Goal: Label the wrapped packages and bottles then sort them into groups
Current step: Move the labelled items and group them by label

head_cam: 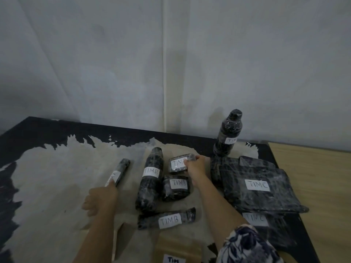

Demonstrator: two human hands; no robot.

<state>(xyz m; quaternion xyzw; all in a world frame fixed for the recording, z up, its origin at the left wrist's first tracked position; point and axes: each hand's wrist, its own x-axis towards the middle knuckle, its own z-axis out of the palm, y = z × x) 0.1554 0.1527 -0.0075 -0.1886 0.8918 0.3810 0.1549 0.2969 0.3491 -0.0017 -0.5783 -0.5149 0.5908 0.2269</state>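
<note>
Black wrapped items with white labels lie on the table. My right hand (195, 166) grips a small wrapped package (178, 163) by its right end, fingers over its label. My left hand (102, 194) touches the near end of a thin wrapped roll (119, 171) with an outstretched finger, the other fingers curled. Between the hands lie a wrapped bottle (151, 177) marked TIMB, a round package (175, 187) marked TIMB and a wrapped tube (168, 219) marked TIMB. To the right lie flat packages (258, 186) marked TIMC. A labelled bottle (228, 131) stands upright behind them.
The black table (57, 130) has a worn pale top and meets a grey wall at the back. A wooden surface (313, 177) adjoins it on the right. A brown piece with a label (173, 259) lies at the near edge.
</note>
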